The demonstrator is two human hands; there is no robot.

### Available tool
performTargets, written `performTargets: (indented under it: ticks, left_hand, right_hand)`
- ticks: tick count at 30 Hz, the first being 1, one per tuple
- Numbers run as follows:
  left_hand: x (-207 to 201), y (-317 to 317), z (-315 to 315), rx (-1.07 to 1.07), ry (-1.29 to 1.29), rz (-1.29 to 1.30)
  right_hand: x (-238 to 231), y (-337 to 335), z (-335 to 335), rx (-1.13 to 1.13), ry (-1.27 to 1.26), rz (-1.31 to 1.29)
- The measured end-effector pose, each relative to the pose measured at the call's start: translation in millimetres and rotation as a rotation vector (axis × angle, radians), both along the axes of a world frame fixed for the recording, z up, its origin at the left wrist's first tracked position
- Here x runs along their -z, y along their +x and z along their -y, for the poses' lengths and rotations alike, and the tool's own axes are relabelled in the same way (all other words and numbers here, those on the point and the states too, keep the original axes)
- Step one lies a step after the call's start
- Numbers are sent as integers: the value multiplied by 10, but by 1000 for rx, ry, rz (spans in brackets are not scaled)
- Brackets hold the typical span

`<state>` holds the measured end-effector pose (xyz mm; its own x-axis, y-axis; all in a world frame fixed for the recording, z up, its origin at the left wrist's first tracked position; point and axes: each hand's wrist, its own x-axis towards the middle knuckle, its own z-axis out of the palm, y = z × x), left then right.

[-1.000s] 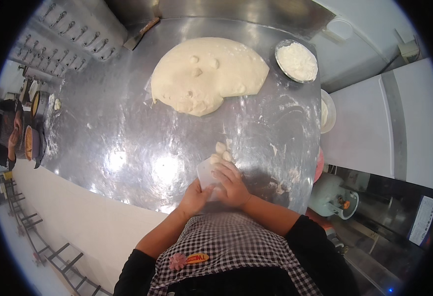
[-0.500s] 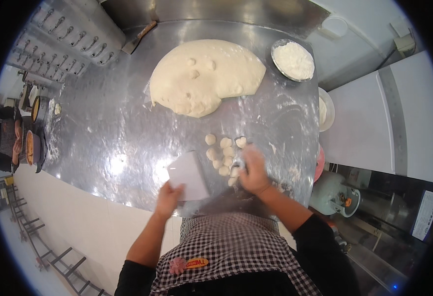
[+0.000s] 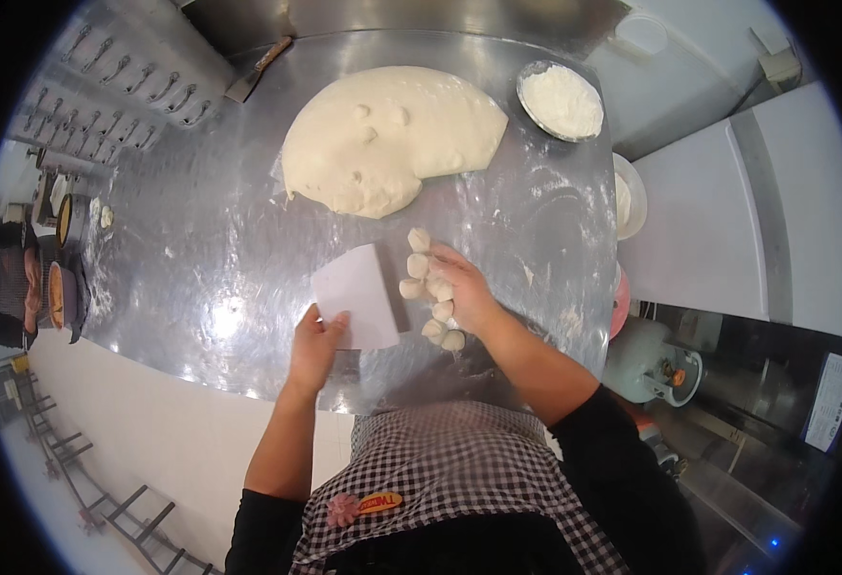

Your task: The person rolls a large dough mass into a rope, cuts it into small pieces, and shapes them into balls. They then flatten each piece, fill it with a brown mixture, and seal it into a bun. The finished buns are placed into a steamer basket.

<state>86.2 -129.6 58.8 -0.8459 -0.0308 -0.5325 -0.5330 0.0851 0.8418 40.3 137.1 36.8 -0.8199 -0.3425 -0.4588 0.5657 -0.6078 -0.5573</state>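
Left hand (image 3: 317, 343) closed on the lower edge of a white rectangular dough scraper (image 3: 360, 296), thumb on top, blade tilted up over the steel table (image 3: 200, 259). Right hand (image 3: 461, 287) just beside the scraper's right edge, fingers loosely curled and resting on a short line of small dough pieces (image 3: 429, 287); not clamped on any single one, as far as can be told. Six pieces counted with certainty, lined from near the hand's fingertips down toward the wrist, some touching each other; possibly more hidden under the palm.

Farther up the table, well apart from the hands, one large pale dough mass (image 3: 387, 134), spread flat with a few dimples. To its right, one round metal bowl of flour (image 3: 561, 100) near the table's far corner. One more round white dish (image 3: 630, 196) at the table's right edge, partly off the picture's clear area. At the far left corner of the table, one flat tool with a wooden handle (image 3: 258, 69).

Flour dusting on the steel around the bowl and right of the hands. On the checked apron (image 3: 440, 479), low at the chest, one small oval orange label (image 3: 380, 501) beside a pink patch. At far right, low, one dark rectangular sign (image 3: 828, 402) with pale lettering, too small to tell more.
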Motion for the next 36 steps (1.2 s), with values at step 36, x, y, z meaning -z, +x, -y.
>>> performTargets:
  ticks: [36]
  left_hand:
    - [-222, 128, -814, 858, 435, 611]
  right_hand:
    - [-565, 1056, -362, -586, 810, -544]
